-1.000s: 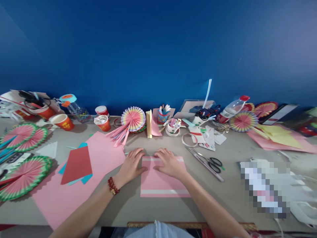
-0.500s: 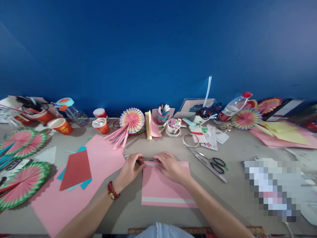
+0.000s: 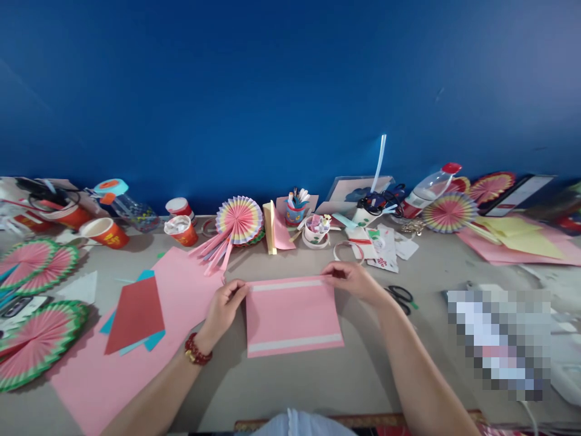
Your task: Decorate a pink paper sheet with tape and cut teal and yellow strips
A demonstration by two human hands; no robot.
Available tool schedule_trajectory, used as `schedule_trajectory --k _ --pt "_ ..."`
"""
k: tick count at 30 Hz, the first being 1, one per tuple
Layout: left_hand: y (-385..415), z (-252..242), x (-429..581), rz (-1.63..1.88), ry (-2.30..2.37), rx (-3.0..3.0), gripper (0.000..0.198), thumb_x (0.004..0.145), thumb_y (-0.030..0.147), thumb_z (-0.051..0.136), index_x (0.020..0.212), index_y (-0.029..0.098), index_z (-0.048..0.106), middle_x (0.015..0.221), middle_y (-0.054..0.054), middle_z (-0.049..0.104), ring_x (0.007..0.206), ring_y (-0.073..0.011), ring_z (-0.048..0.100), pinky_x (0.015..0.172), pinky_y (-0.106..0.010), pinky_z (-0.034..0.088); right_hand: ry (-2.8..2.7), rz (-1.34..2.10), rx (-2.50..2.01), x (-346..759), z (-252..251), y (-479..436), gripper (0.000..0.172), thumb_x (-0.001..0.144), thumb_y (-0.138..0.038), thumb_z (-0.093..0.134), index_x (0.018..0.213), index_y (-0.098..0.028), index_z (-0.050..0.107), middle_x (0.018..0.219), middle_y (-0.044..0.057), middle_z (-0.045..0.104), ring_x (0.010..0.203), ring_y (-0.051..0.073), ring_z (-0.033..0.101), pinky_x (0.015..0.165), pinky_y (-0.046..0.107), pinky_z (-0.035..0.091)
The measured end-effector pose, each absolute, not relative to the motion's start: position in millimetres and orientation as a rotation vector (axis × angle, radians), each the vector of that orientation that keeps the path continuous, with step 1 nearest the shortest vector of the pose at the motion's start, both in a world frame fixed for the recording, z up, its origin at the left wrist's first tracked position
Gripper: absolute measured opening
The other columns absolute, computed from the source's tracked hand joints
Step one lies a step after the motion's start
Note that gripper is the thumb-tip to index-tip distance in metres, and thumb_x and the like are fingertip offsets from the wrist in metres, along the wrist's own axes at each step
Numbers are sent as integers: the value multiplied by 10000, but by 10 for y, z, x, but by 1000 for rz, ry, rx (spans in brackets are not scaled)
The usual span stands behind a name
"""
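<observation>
A pink sheet of paper (image 3: pixel 294 315) with a pale strip along its far and near edges lies in front of me. At its far left corner my left hand (image 3: pixel 229 303), a dark red bead bracelet on the wrist, pinches the paper between thumb and fingers. The far right corner is held in the same way by my right hand (image 3: pixel 356 283). Beyond the right forearm the black-handled scissors (image 3: pixel 400 298) are partly covered. A red sheet (image 3: pixel 136 315) rests on blue paper over a large pink sheet (image 3: pixel 181 284) to the left.
Along the blue wall stand a pleated paper fan (image 3: pixel 239 221), a pen cup (image 3: pixel 296 212), paper cups (image 3: pixel 104 233) and a tilted plastic bottle (image 3: pixel 429 191). Green-edged fans (image 3: pixel 43 342) lie far left. Yellow and pink papers (image 3: pixel 521 239) are at the right.
My right hand has moved right and away from me to the paper's far right corner. The pink sheet has shifted slightly left and away from me, with my left hand at its corner.
</observation>
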State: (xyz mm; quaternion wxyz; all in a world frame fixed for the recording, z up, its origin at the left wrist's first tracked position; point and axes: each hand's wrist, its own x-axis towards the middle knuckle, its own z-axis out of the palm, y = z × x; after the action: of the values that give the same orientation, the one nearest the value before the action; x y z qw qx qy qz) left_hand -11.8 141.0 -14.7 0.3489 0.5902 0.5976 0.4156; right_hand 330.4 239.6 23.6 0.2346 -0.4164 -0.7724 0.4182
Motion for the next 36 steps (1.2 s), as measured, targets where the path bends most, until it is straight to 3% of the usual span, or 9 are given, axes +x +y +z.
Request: schedule_trajectory --k 4,12,15,18,21,24,27,32,36 --pt "1417 -138 -137 1107 1559 1470 365 955 505 510 828 180 616 757 8 584 733 -154 525 678 -229 418 -1962 1278 -1159 3407 168 2453 488 804 -592 687 1032 -161 706 867 69 702 787 196 644 719 316 516" --pt "1412 -119 -102 1083 1495 1479 318 950 474 507 875 192 633 803 -3 614 770 -165 547 694 -237 427 -1884 1508 -1176 3469 169 2465 627 841 -471 667 1394 -195 559 738 -13 608 720 163 596 751 327 498" --pt "1403 -95 -64 1067 1451 1504 293 955 447 508 860 191 615 777 3 588 743 -156 533 680 -238 419 -1885 1506 -1170 3442 227 2448 593 814 -416 690 1366 -241 568 1070 73 689 986 228 635 862 369 501" --pt "1393 -81 -24 1057 1413 1526 303 967 436 482 813 190 569 722 14 532 689 -144 495 647 -239 394 -1763 1387 -1057 3322 288 2405 547 764 -335 670 1302 -266 597 1359 86 594 1239 274 545 999 407 448" --pt "1380 -77 -2 1056 1390 1541 320 974 435 458 773 193 517 694 22 487 657 -137 462 627 -241 370 -1567 1360 -999 3195 324 2363 406 731 -294 556 1115 -233 673 1265 72 654 1198 275 574 999 402 450" --pt "1370 -81 -5 1070 1396 1551 318 975 430 444 766 196 496 690 23 465 656 -139 443 632 -249 357 -1458 1445 -1119 3142 336 2330 272 765 -336 470 896 -202 667 1099 96 707 958 254 663 779 364 527" --pt "1368 -90 -9 1090 1420 1554 304 971 417 433 770 197 493 685 25 441 663 -144 431 632 -254 344 -1536 1468 -1228 3134 337 2299 331 852 -436 458 872 -175 660 912 124 716 798 246 677 659 347 524" --pt "1372 -103 0 1090 1445 1571 310 958 419 450 740 202 489 658 30 420 639 -146 416 615 -255 330 -1682 1231 -1326 3082 320 2289 394 861 -550 617 1096 -235 647 1048 88 710 964 255 665 804 359 528" --pt "1369 -112 -14 1079 1447 1579 297 959 419 461 763 202 512 673 28 447 651 -150 438 627 -254 344 -1885 1118 -1322 3117 236 2391 390 899 -541 570 1146 -254 662 1148 69 701 1062 256 644 905 385 512"
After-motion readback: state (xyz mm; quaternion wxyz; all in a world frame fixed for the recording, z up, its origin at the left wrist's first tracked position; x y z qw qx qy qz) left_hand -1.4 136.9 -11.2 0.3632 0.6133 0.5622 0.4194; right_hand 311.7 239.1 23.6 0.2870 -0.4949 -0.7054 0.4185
